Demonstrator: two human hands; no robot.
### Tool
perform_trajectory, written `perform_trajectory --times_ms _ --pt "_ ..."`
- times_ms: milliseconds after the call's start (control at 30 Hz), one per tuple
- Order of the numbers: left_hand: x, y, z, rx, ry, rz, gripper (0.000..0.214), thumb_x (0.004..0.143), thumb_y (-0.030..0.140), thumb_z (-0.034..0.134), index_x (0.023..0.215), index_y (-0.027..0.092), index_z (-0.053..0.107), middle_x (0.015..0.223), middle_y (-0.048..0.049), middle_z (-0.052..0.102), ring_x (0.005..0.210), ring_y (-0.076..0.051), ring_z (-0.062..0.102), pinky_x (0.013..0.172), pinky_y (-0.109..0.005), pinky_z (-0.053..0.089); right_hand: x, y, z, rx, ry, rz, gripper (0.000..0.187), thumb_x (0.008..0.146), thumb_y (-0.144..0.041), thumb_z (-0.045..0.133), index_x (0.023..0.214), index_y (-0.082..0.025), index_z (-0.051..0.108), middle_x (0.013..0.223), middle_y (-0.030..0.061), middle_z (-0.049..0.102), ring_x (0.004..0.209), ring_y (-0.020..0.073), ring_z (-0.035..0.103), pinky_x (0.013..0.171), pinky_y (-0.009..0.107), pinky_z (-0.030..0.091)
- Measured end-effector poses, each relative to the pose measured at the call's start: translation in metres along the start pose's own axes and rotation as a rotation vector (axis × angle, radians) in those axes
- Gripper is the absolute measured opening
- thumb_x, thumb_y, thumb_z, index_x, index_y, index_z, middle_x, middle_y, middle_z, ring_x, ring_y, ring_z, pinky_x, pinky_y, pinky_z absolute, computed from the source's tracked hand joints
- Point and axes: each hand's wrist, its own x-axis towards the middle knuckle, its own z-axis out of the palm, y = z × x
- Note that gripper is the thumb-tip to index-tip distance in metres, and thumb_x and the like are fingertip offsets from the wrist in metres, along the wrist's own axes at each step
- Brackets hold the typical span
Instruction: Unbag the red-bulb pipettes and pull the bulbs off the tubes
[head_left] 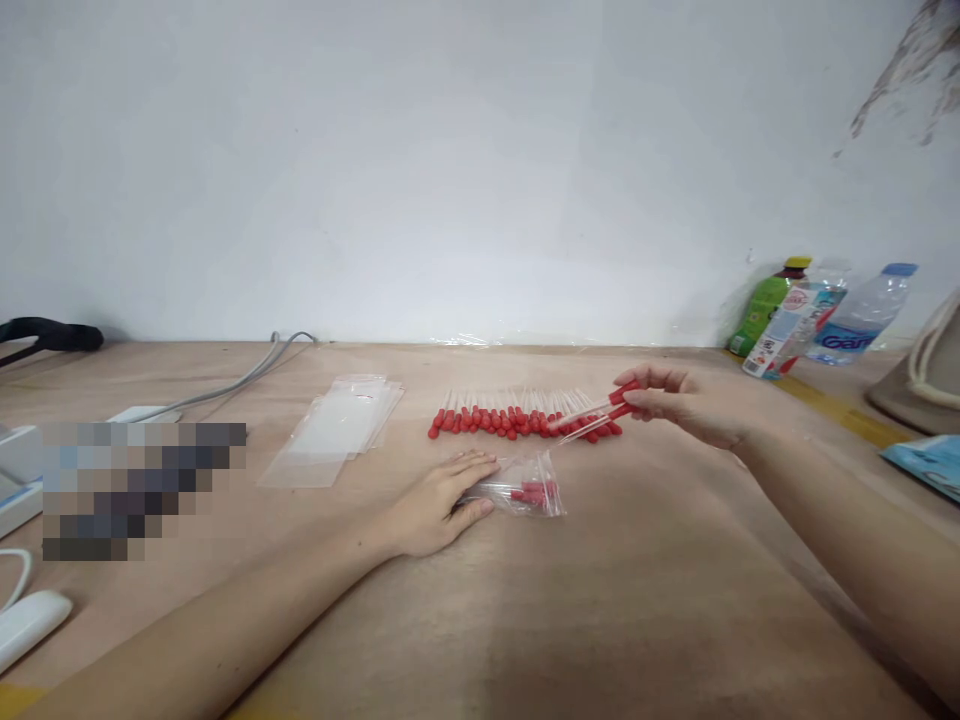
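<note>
My left hand (pixel 439 505) rests over the left end of a clear plastic zip bag (pixel 555 500), fingers stretched out and thumb apart. Inside that bag lie a few droppers with red bulbs (pixel 532 492). Just above the bag's right side, my right hand (pixel 675 402) pinches glass droppers (pixel 592 413) by their red bulbs. At least two show, their thin clear tubes slanting down to the left. Behind the bag a row of more droppers (pixel 495 420) lies on the table, red bulbs toward me.
Flat clear bags (pixel 322 440) lie in a stack to the left. A grey cable (pixel 240 382) runs behind them. Bottles (pixel 769 310) and a carton (pixel 791 330) stand at the back right, near a blue packet (pixel 930 462). A white device (pixel 34 620) is at the left edge.
</note>
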Motion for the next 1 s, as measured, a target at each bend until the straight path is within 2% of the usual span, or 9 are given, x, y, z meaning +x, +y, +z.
perform_trajectory --times_ms 133,200,300,433,533,800,1000 --pt "0.0 0.0 0.0 0.013 -0.005 0.001 0.044 0.089 0.036 0.04 0.129 0.019 0.039 0.133 -0.0079 0.043 0.124 -0.019 0.038 0.104 -0.04 0.032 0.007 0.007 -0.002 -0.051 0.28 -0.13 0.036 0.064 -0.038 0.069 0.091 -0.017 0.06 0.085 0.0076 0.066 0.069 0.0154 0.062 0.061 0.028 0.049" --pt "-0.001 -0.001 0.001 0.017 -0.003 0.006 0.044 0.089 0.036 0.039 0.129 0.019 0.039 0.134 -0.0077 0.043 0.124 -0.019 0.037 0.104 -0.04 0.032 0.012 0.016 0.008 -0.12 0.399 -0.179 0.033 0.066 -0.037 0.066 0.091 -0.016 0.059 0.085 0.0079 0.066 0.07 0.0164 0.062 0.06 0.028 0.049" --pt "-0.001 -0.002 0.001 0.018 0.002 0.008 0.044 0.089 0.037 0.039 0.129 0.02 0.038 0.134 -0.0076 0.042 0.124 -0.02 0.038 0.104 -0.041 0.032 0.017 0.03 0.03 -0.314 0.491 -0.234 0.029 0.07 -0.036 0.061 0.091 -0.016 0.06 0.08 0.0069 0.065 0.058 0.0143 0.059 0.054 0.027 0.047" --pt "-0.001 -0.001 0.001 0.023 -0.01 0.001 0.044 0.089 0.038 0.038 0.129 0.019 0.039 0.134 -0.008 0.042 0.125 -0.019 0.037 0.105 -0.039 0.031 0.015 0.042 0.053 -0.505 0.48 -0.37 0.023 0.073 -0.036 0.056 0.085 -0.016 0.062 0.086 0.0071 0.062 0.054 0.0116 0.055 0.054 0.028 0.047" --pt "0.0 -0.001 0.001 0.016 -0.01 0.002 0.044 0.089 0.037 0.039 0.129 0.019 0.039 0.134 -0.008 0.042 0.125 -0.02 0.037 0.105 -0.04 0.031 0.011 0.042 0.059 -0.586 0.449 -0.429 0.02 0.075 -0.035 0.053 0.079 -0.017 0.062 0.081 0.0059 0.061 0.056 0.0128 0.055 0.056 0.029 0.047" --pt "0.0 -0.001 0.001 0.02 -0.007 0.004 0.044 0.089 0.037 0.039 0.13 0.02 0.039 0.134 -0.0077 0.042 0.125 -0.019 0.036 0.104 -0.041 0.031 0.012 0.047 0.042 -0.627 0.604 -0.548 0.017 0.079 -0.03 0.051 0.084 -0.019 0.063 0.08 0.0053 0.058 0.066 0.0148 0.056 0.064 0.031 0.048" --pt "0.0 -0.001 0.001 0.026 -0.005 0.002 0.044 0.089 0.037 0.038 0.13 0.021 0.038 0.134 -0.0072 0.041 0.125 -0.019 0.036 0.105 -0.04 0.031 0.012 0.066 0.038 -0.754 0.526 -0.578 0.021 0.082 -0.027 0.045 0.089 -0.022 0.065 0.087 0.0068 0.059 0.076 0.018 0.057 0.068 0.033 0.048"
